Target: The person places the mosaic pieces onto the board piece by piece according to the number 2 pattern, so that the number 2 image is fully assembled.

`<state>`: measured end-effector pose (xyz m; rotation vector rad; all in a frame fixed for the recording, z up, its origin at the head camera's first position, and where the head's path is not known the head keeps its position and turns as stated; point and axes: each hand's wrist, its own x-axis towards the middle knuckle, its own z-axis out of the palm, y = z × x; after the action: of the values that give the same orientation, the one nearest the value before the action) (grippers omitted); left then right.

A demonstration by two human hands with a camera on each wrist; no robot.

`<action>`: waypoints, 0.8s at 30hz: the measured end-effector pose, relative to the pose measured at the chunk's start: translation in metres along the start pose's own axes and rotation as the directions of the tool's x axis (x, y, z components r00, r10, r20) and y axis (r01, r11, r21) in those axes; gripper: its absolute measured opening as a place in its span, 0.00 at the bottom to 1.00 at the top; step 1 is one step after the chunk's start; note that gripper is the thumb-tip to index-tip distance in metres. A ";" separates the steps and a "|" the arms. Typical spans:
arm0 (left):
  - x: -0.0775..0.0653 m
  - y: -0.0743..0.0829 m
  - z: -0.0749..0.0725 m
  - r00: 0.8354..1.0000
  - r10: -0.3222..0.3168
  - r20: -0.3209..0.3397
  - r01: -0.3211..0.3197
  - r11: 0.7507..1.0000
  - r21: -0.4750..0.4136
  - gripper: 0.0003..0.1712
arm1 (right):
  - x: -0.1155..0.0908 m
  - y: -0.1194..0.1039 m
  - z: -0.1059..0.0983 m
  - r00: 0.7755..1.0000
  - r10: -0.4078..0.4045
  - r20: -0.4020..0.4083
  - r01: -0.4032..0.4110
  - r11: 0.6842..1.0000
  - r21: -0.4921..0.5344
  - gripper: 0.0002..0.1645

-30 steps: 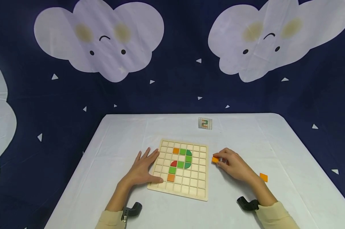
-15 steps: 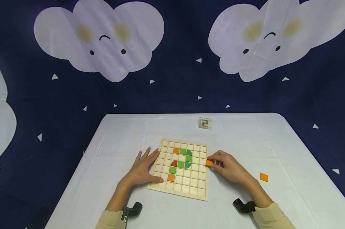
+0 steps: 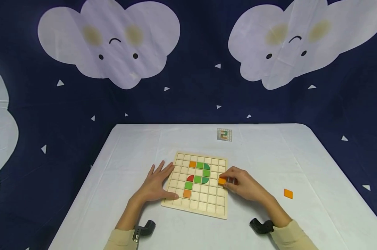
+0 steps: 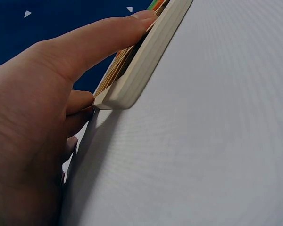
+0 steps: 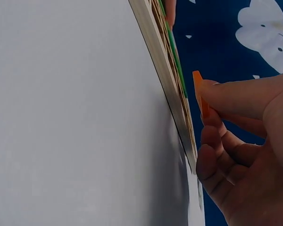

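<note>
A wooden grid board (image 3: 207, 207) lies on the table, bearing several orange, green and red tiles in a curved pattern. My left hand (image 3: 153, 185) rests along the board's left edge, fingers spread and thumb over the lower left corner; the left wrist view has the thumb (image 4: 104, 40) on the rim. My right hand (image 3: 245, 184) pinches an orange square tile (image 3: 221, 181) between thumb and fingers, over the board's right-hand columns. In the right wrist view the orange tile (image 5: 201, 94) is tilted, seen nearly edge-on, above the board's surface.
Another orange tile (image 3: 288, 193) lies on the white tablecloth right of the board. Behind the board is a small card (image 3: 224, 134) printed with a coloured grid figure. A dark blue backdrop (image 3: 194, 104) with clouds rises beyond the table's far edge.
My right hand has moved left with the orange tile, from beside the board to over its right columns. The left hand and the board have stayed where they were.
</note>
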<state>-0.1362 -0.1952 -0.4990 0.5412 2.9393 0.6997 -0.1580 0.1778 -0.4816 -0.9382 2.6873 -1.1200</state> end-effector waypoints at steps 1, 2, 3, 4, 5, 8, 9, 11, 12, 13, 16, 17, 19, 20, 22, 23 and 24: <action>0.000 0.000 0.000 1.000 0.001 -0.001 -0.001 1.000 0.001 0.70 | 0.001 0.000 0.001 1.000 0.002 0.008 -0.002 1.000 0.006 0.18; 0.000 0.000 0.000 1.000 0.001 0.000 -0.001 1.000 0.003 0.70 | 0.001 -0.001 0.002 1.000 0.003 0.015 -0.003 1.000 0.012 0.18; 0.000 -0.001 0.000 1.000 0.001 0.001 -0.001 1.000 0.004 0.70 | 0.002 -0.002 0.002 1.000 0.003 0.020 -0.004 1.000 0.018 0.18; 0.001 -0.001 0.000 1.000 -0.001 0.003 0.001 1.000 0.005 0.70 | 0.002 -0.003 0.003 1.000 0.002 0.026 -0.003 1.000 0.022 0.18; 0.001 -0.001 0.000 1.000 -0.002 0.005 0.002 1.000 0.006 0.70 | 0.003 -0.004 0.004 1.000 -0.002 0.031 0.001 1.000 0.021 0.18; 0.001 0.000 0.000 1.000 -0.003 0.006 0.003 1.000 0.006 0.70 | 0.005 -0.007 0.007 0.999 -0.019 0.042 0.018 1.000 0.017 0.17; 0.001 0.000 0.000 1.000 -0.002 0.006 0.002 1.000 0.005 0.70 | 0.005 -0.008 0.008 0.999 -0.026 0.045 0.025 1.000 0.015 0.17; 0.001 0.000 -0.001 1.000 0.002 0.003 -0.002 1.000 0.005 0.70 | 0.007 -0.010 0.010 0.998 -0.038 0.054 0.037 0.999 0.009 0.17; 0.000 0.001 -0.001 1.000 0.003 0.003 -0.003 1.000 0.005 0.70 | 0.008 -0.011 0.011 0.997 -0.041 0.060 0.040 0.999 0.010 0.17; 0.000 0.001 -0.001 1.000 0.003 0.003 -0.003 1.000 0.003 0.70 | 0.009 -0.012 0.013 0.997 -0.047 0.066 0.046 0.999 0.011 0.17; 0.000 0.001 -0.001 1.000 0.004 0.004 -0.004 1.000 0.007 0.70 | 0.011 -0.015 0.016 0.995 -0.060 0.078 0.059 0.998 0.015 0.17; -0.001 0.001 -0.002 1.000 0.004 0.004 -0.004 1.000 0.007 0.70 | 0.012 -0.016 0.017 0.995 -0.064 0.078 0.062 0.998 0.020 0.17; -0.001 0.002 -0.002 1.000 0.005 0.002 -0.005 1.000 0.008 0.69 | 0.014 -0.018 0.018 0.994 -0.071 0.078 0.069 0.997 0.030 0.17; -0.001 0.002 -0.002 1.000 0.005 0.001 -0.005 1.000 0.008 0.69 | 0.015 -0.020 0.019 0.994 -0.074 0.080 0.072 0.997 0.034 0.17; -0.001 0.002 -0.002 1.000 0.004 -0.002 -0.004 1.000 0.006 0.69 | 0.018 -0.022 0.021 0.993 -0.082 0.088 0.079 0.996 0.037 0.17; 0.000 0.002 -0.002 1.000 0.003 -0.002 -0.003 1.000 0.006 0.69 | 0.019 -0.024 0.022 0.992 -0.086 0.096 0.083 0.996 0.037 0.17; 0.000 0.002 -0.002 1.000 0.002 -0.001 -0.002 1.000 0.006 0.69 | 0.020 -0.025 0.024 0.990 -0.089 0.107 0.087 0.996 0.030 0.17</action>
<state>-0.1355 -0.1944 -0.4963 0.5450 2.9435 0.6911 -0.1544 0.1379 -0.4788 -1.0899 2.5630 -1.0834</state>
